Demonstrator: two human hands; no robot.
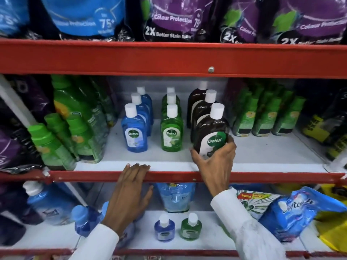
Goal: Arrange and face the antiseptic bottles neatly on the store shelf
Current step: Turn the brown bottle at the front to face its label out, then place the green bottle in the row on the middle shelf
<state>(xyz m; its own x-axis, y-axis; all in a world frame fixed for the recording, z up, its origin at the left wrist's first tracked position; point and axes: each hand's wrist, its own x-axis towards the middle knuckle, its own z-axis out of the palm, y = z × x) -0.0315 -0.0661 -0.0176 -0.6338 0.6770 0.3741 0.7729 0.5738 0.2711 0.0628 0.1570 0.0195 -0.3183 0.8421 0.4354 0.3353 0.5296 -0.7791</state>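
Antiseptic bottles (210, 136) stand in three rows on the middle shelf (262, 152), and the right grip (216, 162) is closed around the lower body of the front brown one, while the left grip (129, 188) rests flat and empty on the shelf edge. Rigid, smooth and probably liquid-heavy, that bottle looks best held low around its wide body, not by the narrow white cap (217, 109) above the grip.

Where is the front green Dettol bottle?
The front green Dettol bottle stands on the middle shelf, between the blue bottle to its left and the brown bottle gripped by the right hand.
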